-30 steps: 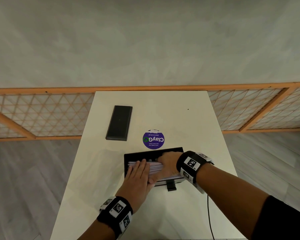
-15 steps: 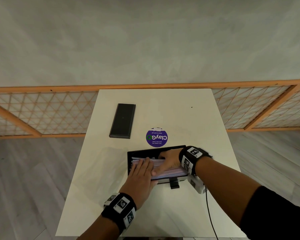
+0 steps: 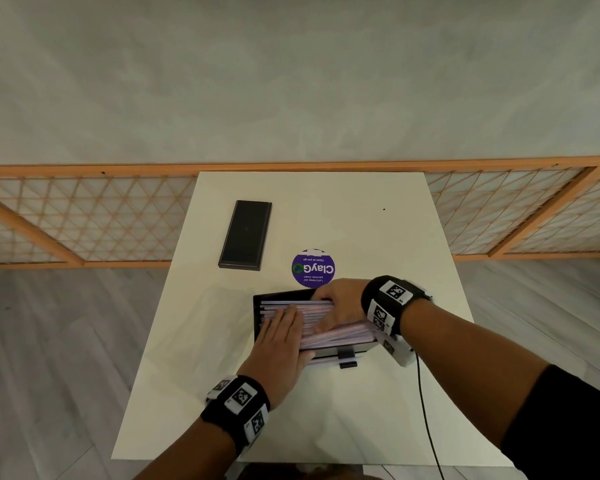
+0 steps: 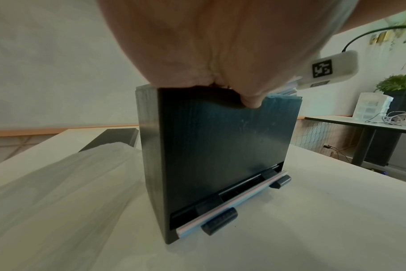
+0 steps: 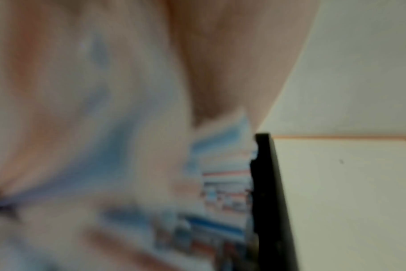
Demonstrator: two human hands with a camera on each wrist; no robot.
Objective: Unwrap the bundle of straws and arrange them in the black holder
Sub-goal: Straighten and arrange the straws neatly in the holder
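Your left hand (image 3: 280,336) lies flat, fingers straight and together, pressing on the left part of the straws (image 3: 309,315). Your right hand (image 3: 342,304) rests over their right part, fingers bent down onto them; whether it pinches any you cannot tell, since the right wrist view is blurred. The straws lie lengthwise in the open top of the holder (image 4: 220,146), most level, while a few near the front edge slant across and stick out past the right end. One straw (image 4: 230,203) shows in the slot at the holder's foot. Judge them light, thin and smooth: they roll and slide easily, and kink if squeezed hard. Press with flat palms, and take the slanting ones near their middle. The holder stands on the table (image 3: 326,410), likely light enough to shift, so steady it. Crumpled clear wrap (image 4: 58,192) lies just beside it, a flat black piece (image 3: 246,235) further off
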